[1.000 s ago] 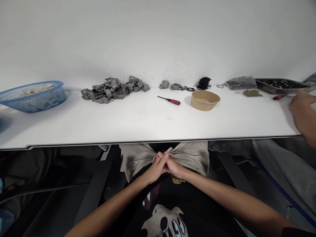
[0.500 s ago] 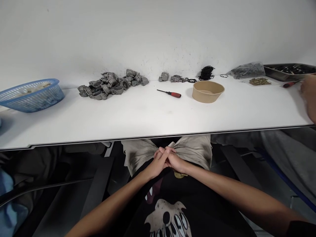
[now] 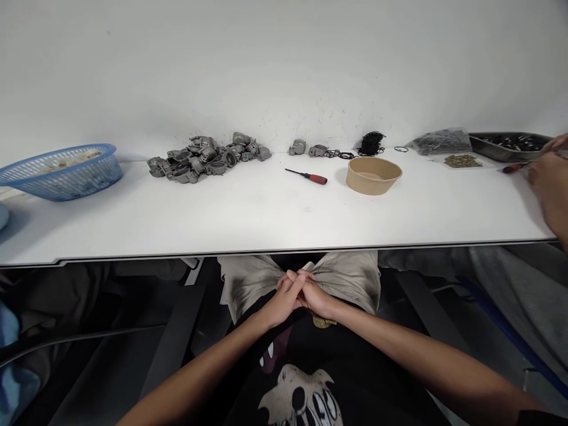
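My left hand and my right hand rest clasped together in my lap, fingers folded into each other, below the table's front edge. Both are closed, and no object shows in them. On the white table in front of me lies a screwdriver with a red and black handle, its shaft pointing left. To its right stands an oval tan bowl, with nothing visible inside. A heap of grey metal housings lies to the left, and two more housings sit apart by the wall.
A blue plastic basket stands at left. Black rubber rings lie along the wall. Farther right are a plastic bag of dark parts, brass screws and a metal tray. Another person's hands are at the right edge, near a second screwdriver.
My hands stay clasped. The view has tilted slightly, so the table sits a little lower. The other person's hands at the right have come farther into view.
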Action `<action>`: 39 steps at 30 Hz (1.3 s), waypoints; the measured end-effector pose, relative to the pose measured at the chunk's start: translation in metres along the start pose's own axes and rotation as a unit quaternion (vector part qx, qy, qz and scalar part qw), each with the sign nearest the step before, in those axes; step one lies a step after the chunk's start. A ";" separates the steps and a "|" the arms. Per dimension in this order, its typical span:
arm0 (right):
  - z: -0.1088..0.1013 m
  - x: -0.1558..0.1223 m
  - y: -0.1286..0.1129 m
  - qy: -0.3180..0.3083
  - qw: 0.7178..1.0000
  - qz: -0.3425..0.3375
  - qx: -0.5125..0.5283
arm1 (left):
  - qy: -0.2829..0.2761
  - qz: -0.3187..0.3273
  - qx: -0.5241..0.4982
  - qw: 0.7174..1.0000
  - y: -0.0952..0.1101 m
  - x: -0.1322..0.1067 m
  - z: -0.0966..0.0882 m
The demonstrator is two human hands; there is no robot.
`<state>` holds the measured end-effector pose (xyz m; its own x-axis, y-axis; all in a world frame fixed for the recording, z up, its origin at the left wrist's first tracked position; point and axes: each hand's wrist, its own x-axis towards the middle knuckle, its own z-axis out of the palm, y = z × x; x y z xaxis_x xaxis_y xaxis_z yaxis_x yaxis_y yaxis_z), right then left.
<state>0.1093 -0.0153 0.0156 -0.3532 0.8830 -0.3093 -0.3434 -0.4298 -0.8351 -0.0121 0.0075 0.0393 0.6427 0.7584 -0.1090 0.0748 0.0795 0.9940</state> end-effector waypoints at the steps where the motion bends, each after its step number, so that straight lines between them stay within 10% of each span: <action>1: 0.000 0.000 0.001 0.000 1.000 0.001 0.001 | 0.001 0.001 0.005 1.000 0.000 0.000 0.000; 39: -0.002 0.002 0.002 -0.003 1.000 -0.003 0.006 | -0.001 -0.007 -0.014 1.000 -0.001 0.000 0.001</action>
<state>0.1093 -0.0140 0.0127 -0.3556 0.8844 -0.3023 -0.3558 -0.4272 -0.8312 -0.0118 0.0068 0.0388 0.6426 0.7561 -0.1238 0.0637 0.1083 0.9921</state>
